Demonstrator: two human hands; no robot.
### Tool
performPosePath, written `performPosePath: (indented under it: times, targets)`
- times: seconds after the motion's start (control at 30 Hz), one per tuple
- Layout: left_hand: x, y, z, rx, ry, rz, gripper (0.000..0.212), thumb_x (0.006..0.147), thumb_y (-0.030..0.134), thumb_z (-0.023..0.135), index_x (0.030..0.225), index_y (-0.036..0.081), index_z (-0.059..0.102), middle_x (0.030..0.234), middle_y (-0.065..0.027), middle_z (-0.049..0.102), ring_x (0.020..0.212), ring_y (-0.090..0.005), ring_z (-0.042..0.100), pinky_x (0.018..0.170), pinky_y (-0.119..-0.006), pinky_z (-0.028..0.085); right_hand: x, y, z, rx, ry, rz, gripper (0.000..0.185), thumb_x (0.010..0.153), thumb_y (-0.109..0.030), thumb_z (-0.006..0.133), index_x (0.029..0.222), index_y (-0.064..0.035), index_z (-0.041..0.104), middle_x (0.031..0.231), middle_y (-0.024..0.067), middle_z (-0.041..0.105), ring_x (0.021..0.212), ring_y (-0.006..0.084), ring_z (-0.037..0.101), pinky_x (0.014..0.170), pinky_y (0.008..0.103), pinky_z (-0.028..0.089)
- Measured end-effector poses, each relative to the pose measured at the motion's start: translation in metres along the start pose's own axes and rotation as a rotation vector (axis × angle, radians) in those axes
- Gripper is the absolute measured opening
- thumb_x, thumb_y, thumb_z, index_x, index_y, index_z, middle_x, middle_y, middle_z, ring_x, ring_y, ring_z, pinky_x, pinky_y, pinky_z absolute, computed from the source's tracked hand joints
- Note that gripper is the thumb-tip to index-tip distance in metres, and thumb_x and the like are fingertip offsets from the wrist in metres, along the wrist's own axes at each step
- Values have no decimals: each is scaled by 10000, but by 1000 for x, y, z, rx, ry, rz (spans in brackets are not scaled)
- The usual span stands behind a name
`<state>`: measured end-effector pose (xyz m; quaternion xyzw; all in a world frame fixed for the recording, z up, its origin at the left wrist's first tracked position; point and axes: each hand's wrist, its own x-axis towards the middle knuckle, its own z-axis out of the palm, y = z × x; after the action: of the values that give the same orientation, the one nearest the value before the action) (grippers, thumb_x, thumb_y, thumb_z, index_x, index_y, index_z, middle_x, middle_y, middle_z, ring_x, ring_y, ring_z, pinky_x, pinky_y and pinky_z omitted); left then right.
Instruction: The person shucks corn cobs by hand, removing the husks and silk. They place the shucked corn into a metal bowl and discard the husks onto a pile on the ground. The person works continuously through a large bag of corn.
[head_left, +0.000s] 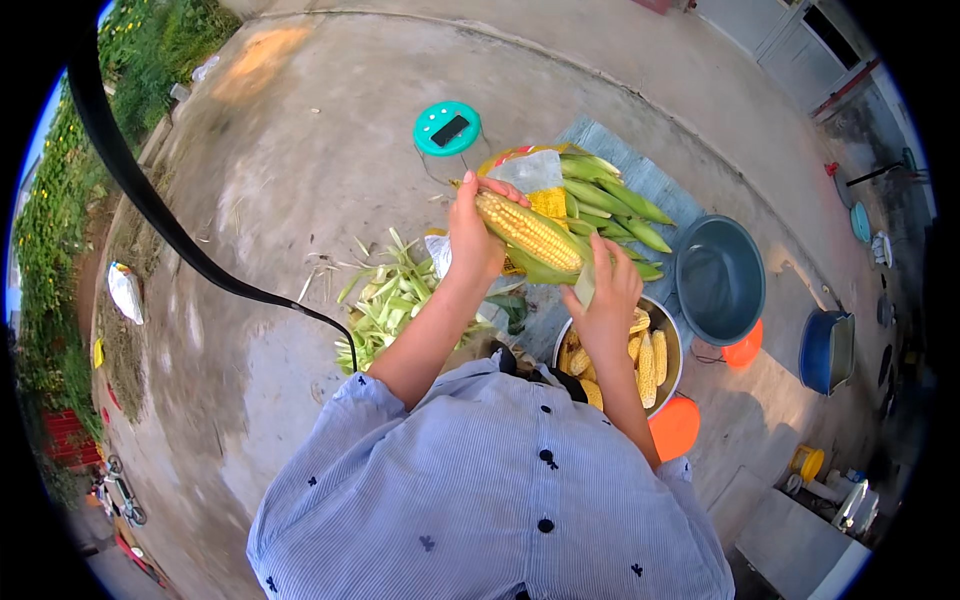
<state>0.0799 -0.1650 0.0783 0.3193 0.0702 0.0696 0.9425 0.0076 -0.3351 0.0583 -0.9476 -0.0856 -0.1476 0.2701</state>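
A partly husked ear of corn lies between my hands, its yellow kernels bare on top and green husk still around its sides. My left hand grips one end of the ear. At the other end, the fingers of my right hand hold a pale strip of husk. Below my right forearm stands a metal basin with several husked ears of corn in it. Unhusked green ears lie beyond my hands, partly in a yellow printed bag. Stripped husks are heaped left of my left forearm.
A grey-blue plastic tub stands on the right, at the edge of a blue mat. Orange stools are beside the basin. A teal stool with a black phone on it stands ahead. Farther right is a blue container.
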Motion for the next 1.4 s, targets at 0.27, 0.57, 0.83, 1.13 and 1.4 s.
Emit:
performPosePath:
  times: [0.27, 0.57, 0.83, 1.13, 1.4]
  targets:
    - [3, 1, -40, 1090, -238, -93, 493, 939, 398, 409, 578, 74, 499, 502, 2, 458, 444, -92, 390, 446, -262, 307, -3, 32, -25, 188, -104, 36, 629, 623, -69, 757, 1189, -31, 485, 1046, 161, 569, 1002, 334, 513, 897, 394, 373]
    - [-30, -34, -12, 92, 38, -505, 503, 917, 420, 472, 521, 160, 304, 446, 41, 244, 380, -106, 248, 410, -253, 263, -24, 47, 48, 794, -180, 170, 743, 751, -111, 678, 1361, 10, 272, 1439, 195, 235, 1350, 270, 200, 1085, 364, 174]
    - [-65, -51, 10, 253, -159, -317, 454, 952, 327, 429, 555, 134, 324, 464, 29, 267, 403, -102, 269, 440, -286, 308, 36, 45, 55, 1658, 439, 785, 244, 878, -237, 498, 773, -19, 464, 615, 101, 514, 529, 223, 535, 542, 353, 489]
    - [-66, -11, -44, 387, 34, -159, 430, 950, 323, 436, 583, 100, 403, 458, 23, 302, 393, -96, 292, 418, -281, 313, 68, 219, 25, 1626, 1044, 1029, 224, 856, -239, 503, 786, -44, 419, 676, 102, 489, 609, 243, 515, 576, 390, 481]
    - [-9, 49, -148, 2199, -541, -68, 449, 819, 413, 587, 705, -21, 573, 718, -147, 597, 693, -297, 584, 634, -427, 437, 61, 122, -15, 1611, 545, 550, 243, 898, -277, 464, 793, -59, 445, 657, 99, 513, 623, 223, 525, 629, 380, 469]
